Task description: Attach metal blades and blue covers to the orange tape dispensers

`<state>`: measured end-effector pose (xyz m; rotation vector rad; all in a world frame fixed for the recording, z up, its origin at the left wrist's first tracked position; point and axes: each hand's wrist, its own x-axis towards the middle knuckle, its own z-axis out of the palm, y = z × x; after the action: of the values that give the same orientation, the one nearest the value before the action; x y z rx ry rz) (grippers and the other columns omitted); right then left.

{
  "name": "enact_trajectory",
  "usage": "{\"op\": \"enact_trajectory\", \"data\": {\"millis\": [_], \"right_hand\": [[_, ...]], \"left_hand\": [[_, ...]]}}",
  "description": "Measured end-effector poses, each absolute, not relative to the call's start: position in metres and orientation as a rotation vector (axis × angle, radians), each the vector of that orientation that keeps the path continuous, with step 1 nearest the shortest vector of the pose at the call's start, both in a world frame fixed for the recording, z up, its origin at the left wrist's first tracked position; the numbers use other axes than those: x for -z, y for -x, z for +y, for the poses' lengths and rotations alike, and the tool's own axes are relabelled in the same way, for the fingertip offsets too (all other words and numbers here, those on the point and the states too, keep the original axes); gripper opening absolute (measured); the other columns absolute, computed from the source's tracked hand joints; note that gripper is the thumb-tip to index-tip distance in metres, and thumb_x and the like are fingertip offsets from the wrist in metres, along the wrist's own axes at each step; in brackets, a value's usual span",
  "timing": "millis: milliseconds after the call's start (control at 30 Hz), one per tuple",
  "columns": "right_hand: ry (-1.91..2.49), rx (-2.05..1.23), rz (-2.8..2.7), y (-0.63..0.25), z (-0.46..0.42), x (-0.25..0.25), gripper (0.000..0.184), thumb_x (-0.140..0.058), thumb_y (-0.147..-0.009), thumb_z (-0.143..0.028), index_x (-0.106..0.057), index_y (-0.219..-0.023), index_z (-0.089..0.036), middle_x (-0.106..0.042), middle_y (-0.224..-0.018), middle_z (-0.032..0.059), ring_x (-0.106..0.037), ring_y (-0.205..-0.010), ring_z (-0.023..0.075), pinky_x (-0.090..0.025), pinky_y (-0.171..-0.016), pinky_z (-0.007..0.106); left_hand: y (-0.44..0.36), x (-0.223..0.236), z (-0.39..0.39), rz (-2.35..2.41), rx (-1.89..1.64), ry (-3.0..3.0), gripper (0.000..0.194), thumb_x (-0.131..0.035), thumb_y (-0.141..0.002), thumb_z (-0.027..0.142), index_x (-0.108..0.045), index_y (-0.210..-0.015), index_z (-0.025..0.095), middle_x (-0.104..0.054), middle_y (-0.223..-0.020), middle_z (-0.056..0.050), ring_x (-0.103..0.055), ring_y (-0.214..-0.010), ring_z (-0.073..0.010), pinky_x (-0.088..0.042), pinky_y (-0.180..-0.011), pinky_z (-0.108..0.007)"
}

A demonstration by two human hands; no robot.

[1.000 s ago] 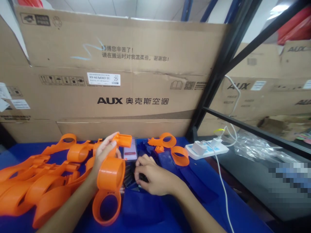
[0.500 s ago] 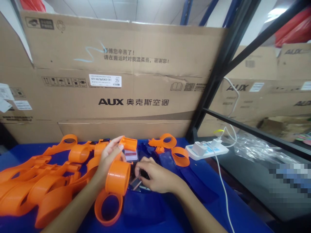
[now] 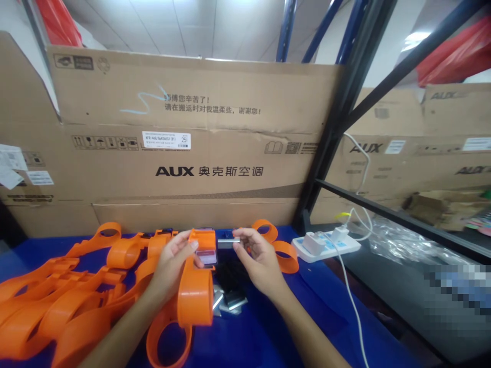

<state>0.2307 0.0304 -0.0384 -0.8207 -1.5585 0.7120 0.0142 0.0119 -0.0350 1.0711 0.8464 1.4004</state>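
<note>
Apparent alignment step: left hand (image 3: 170, 267) closed around orange part (image 3: 204, 240), right hand (image 3: 264, 263) pinching metal strip (image 3: 227, 244) just beside it—closer approach would call for matched, level ends.

Orange holder (image 3: 195, 296): glossy plastic, raised, wide ring below, box-like block on top.
Metal piece (image 3: 229, 241): silvery, slim, roughly level, just right of the Orange holder's block.
Loose metal pieces (image 3: 235, 301): shiny, jumbled, lower right of the Orange holder.
Other orange holders (image 3: 72, 296): ringed, heaped left of the Orange holder.
</note>
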Motion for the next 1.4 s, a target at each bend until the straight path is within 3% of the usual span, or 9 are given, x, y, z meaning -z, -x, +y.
{"op": "enact_trajectory", "data": {"millis": [167, 367, 600, 800, 967, 1300, 1400], "right_hand": [[0.770, -0.765, -1.392, -0.232, 0.034, 0.038, 0.025, -0.073, -0.088, -0.040, -0.066, -0.107, -0.024, -0.066, -0.093, 0.0045, -0.062, -0.086, 0.0214, -0.050, -0.079, 0.035], [0.832, -0.688, -1.460, -0.235, 0.034, 0.038, 0.021, -0.071, -0.090, -0.042, -0.072, -0.100, -0.024, -0.065, -0.085, 0.0038, -0.057, -0.076, 0.0204, -0.048, -0.072, 0.035], [0.859, -0.548, -1.535, -0.236, 0.030, 0.034, 0.013, -0.067, -0.092, -0.034, -0.073, -0.098, -0.025, -0.064, -0.084, 0.0031, -0.053, -0.071, 0.0193, -0.044, -0.070, 0.034], [0.870, -0.473, -1.561, -0.236, 0.028, 0.033, 0.010, -0.065, -0.093, -0.031, -0.073, -0.097, -0.025, -0.065, -0.084, 0.0031, -0.055, -0.073, 0.0202, -0.044, -0.071, 0.035], [0.875, -0.416, -1.642, -0.234, 0.025, 0.033, 0.010, -0.065, -0.093, -0.027, -0.074, -0.096, -0.025, -0.069, -0.089, 0.0045, -0.057, -0.076, 0.0207, -0.045, -0.072, 0.035], [0.861, -0.591, -1.532, -0.228, 0.031, 0.043, 0.023, -0.068, -0.092, -0.034, -0.071, -0.111, -0.021, -0.071, -0.091, 0.0046, -0.062, -0.078, 0.0197, -0.050, -0.073, 0.032], [0.870, -0.614, -1.467, -0.231, 0.036, 0.044, 0.022, -0.069, -0.091, -0.036, -0.073, -0.107, -0.020, -0.074, -0.093, 0.0060, -0.066, -0.081, 0.0211, -0.052, -0.075, 0.033]], "left_hand": [[-0.014, 0.042, 0.010, 0.868, -1.290, -1.153, 0.060, -0.079, -0.080, 0.044, -0.060, -0.130, 0.015, -0.073, -0.067, -0.005, -0.067, -0.057, -0.0187, -0.052, -0.059, -0.028], [-0.015, 0.044, 0.012, 0.890, -1.301, -1.172, 0.054, -0.080, -0.080, 0.043, -0.063, -0.125, 0.018, -0.077, -0.084, -0.007, -0.065, -0.056, -0.0166, -0.051, -0.058, -0.029], [-0.015, 0.045, 0.011, 0.926, -1.329, -1.218, 0.054, -0.078, -0.081, 0.043, -0.062, -0.126, 0.017, -0.072, -0.070, -0.002, -0.065, -0.056, -0.0173, -0.050, -0.059, -0.028], [-0.014, 0.045, 0.012, 0.936, -1.305, -1.234, 0.053, -0.080, -0.080, 0.042, -0.063, -0.125, 0.018, -0.077, -0.087, -0.007, -0.066, -0.057, -0.0168, -0.051, -0.056, -0.028], [-0.015, 0.045, 0.012, 0.960, -1.298, -1.258, 0.054, -0.084, -0.076, 0.038, -0.064, -0.121, 0.016, -0.078, -0.082, -0.006, -0.067, -0.057, -0.0170, -0.052, -0.057, -0.029], [-0.016, 0.049, 0.014, 0.954, -1.277, -1.302, 0.057, -0.082, -0.078, 0.040, -0.059, -0.124, 0.017, -0.077, -0.082, -0.005, -0.068, -0.061, -0.0167, -0.055, -0.059, -0.027], [-0.012, 0.051, 0.019, 0.980, -1.313, -1.308, 0.057, -0.082, -0.079, 0.041, -0.060, -0.126, 0.017, -0.075, -0.079, -0.004, -0.068, -0.059, -0.0159, -0.053, -0.058, -0.026]]}}
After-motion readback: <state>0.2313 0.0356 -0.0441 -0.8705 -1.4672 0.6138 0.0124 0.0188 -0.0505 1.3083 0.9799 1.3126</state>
